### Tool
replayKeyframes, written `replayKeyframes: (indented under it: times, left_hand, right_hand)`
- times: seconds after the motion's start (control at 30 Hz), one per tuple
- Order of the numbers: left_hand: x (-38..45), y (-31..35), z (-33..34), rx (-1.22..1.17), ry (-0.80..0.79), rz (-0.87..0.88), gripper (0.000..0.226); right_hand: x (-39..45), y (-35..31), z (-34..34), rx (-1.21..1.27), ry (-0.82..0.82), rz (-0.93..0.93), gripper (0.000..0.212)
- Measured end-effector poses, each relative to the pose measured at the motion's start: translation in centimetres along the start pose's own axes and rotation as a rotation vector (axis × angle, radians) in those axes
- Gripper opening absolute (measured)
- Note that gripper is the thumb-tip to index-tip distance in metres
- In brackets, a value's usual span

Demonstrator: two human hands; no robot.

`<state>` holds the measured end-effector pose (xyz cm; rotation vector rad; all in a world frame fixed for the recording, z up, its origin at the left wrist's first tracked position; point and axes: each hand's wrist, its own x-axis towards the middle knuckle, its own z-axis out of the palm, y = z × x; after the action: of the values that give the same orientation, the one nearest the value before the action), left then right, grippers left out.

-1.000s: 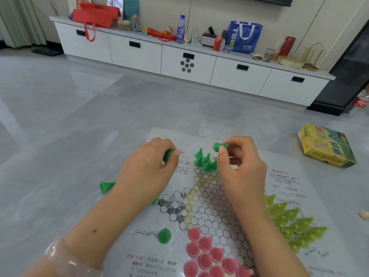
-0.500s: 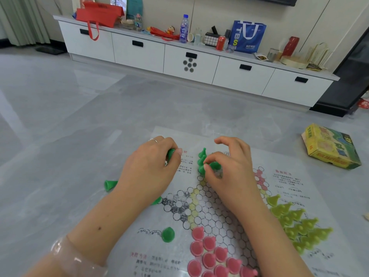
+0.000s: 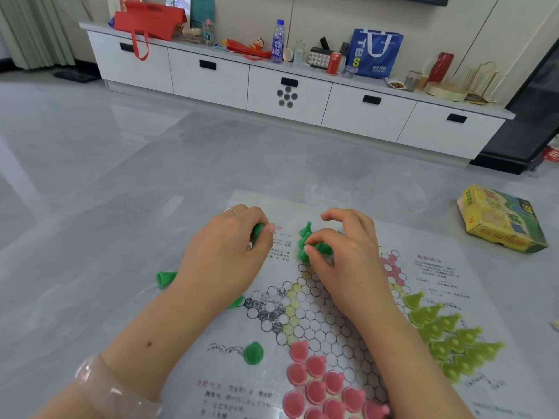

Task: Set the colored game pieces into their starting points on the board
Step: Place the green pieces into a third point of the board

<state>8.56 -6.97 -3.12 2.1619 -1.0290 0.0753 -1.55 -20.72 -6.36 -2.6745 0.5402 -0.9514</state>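
Soft, even daylight fills the room, glaring palely off the glossy floor [image 3: 90,164], while the wide lens bows the cabinet [image 3: 287,95] and blurs the lower edges.

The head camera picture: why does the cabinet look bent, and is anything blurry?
Head view: the wide-angle lens bows the white cabinet; the yellow-green pieces near the lower right edge look smeared; window light glares off the grey floor.

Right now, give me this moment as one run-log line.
left hand: grips dark green piece | right hand: pinches dark green piece at far point cluster | loose dark green piece on board
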Motion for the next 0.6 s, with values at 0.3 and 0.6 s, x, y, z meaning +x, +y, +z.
replayKeyframes:
  times: [0.3,0.6]
  left_hand:
    - [0.0,-0.1,0.1,0.001,0.008,0.021,0.020]
    - [0.0,-0.2,0.0,-0.008,0.029,0.068,0.020]
  right_hand:
    - [-0.1,0.1,0.2,0.011,0.019,0.005,0.006]
    - [0.2,-1.2,-0.8,0.125,0.171,-0.015,0.016]
